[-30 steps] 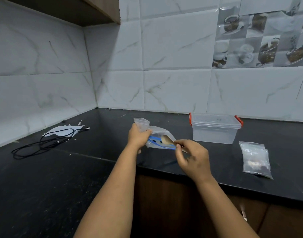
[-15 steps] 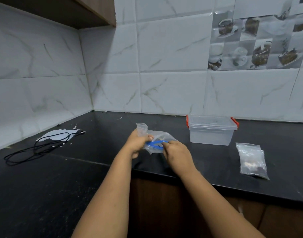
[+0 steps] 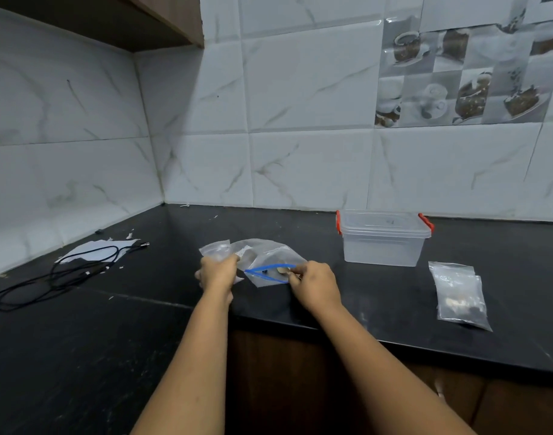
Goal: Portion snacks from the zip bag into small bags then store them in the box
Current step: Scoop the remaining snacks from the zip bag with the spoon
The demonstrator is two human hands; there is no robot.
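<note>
both hands grip the zip bag (image 3: 270, 262); lidded box (image 3: 383, 238), filled bags (image 3: 458, 293) right, cable (image 3: 55, 277) left.

Black counter (image 3: 378, 296) bears box (image 3: 383, 238), small bags (image 3: 458, 293), cable (image 3: 54, 274).

**Colours on the dark counter**

A black, faintly speckled countertop (image 3: 394, 302) is filling the lower frame. White grey-veined tiles (image 3: 300, 89) are covering the wall, with brown cup-print tiles (image 3: 457, 89) showing upper right. The clear zip bag (image 3: 269, 262) is showing a blue seal; the clear box (image 3: 382, 243) is wearing orange-red clips.
</note>
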